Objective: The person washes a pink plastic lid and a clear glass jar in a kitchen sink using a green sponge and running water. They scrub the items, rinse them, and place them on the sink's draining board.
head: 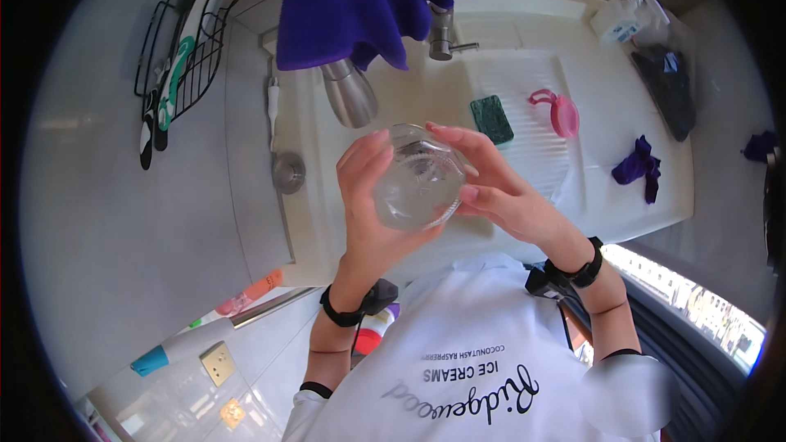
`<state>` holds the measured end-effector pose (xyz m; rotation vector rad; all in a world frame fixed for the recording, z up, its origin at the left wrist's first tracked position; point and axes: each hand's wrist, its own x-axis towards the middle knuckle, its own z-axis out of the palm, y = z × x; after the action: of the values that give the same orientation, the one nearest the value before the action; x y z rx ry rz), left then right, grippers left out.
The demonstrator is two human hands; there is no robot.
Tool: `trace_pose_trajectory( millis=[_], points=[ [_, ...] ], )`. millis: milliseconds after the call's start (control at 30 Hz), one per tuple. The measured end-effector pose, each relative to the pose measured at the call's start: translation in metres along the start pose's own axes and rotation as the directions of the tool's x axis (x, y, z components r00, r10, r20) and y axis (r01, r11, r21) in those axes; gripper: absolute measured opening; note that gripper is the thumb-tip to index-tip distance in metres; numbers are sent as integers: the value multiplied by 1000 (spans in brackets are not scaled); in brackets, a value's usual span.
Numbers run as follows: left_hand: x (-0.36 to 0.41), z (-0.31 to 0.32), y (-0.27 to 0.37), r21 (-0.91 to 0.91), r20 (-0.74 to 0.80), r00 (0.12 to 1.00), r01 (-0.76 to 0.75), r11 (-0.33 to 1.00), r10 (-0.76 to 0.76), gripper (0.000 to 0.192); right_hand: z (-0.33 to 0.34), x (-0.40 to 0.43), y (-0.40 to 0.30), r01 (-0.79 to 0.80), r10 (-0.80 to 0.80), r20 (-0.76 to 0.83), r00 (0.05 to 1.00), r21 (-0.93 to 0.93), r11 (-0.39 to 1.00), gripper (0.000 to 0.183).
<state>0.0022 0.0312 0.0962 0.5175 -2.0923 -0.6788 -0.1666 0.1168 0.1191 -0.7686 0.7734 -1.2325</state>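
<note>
Both hands hold a clear glass vessel (420,187) with a patterned base over the sink, its round end facing the camera. My left hand (374,202) wraps around its left side and underside. On the right side, the fingers and thumb of my right hand (497,187) touch the rim area. Just above the glass is the metal spout of a faucet (351,95), partly covered by a hanging purple cloth (362,6). A dark green scouring pad (492,120) lies on the ribbed drainboard behind my right hand. What is inside the glass, if anything, cannot be told.
A pink strap-like lid (564,115) and a crumpled purple cloth (637,169) lie right of the pad. A metal tap handle (442,37) stands behind. A wire rack (206,55) with brushes hangs on the left wall. Bags (666,89) sit at the far right.
</note>
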Motion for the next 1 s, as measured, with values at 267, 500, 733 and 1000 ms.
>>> trace_pose_trajectory(
  millis=[267, 500, 733, 1000],
  points=[
    [-20, 23, -3, 7, -190, 980, 58, 998, -56, 92, 4, 8, 14, -9, 10, -6, 1000, 139, 990, 57],
    [-21, 37, -6, 51, -232, 969, 101, 994, -87, 93, 9, 21, 28, 128, -163, -165, 973, -203, 971, 54],
    [-16, 42, -4, 31, -227, 959, 181, 983, -169, 96, 1, 25, 28, 118, -125, -162, 979, -52, 992, 56],
    [-15, 43, -4, 102, -190, 974, 143, 984, -121, 99, 2, 22, 24, 123, -159, -176, 971, -201, 972, 61]
  ],
)
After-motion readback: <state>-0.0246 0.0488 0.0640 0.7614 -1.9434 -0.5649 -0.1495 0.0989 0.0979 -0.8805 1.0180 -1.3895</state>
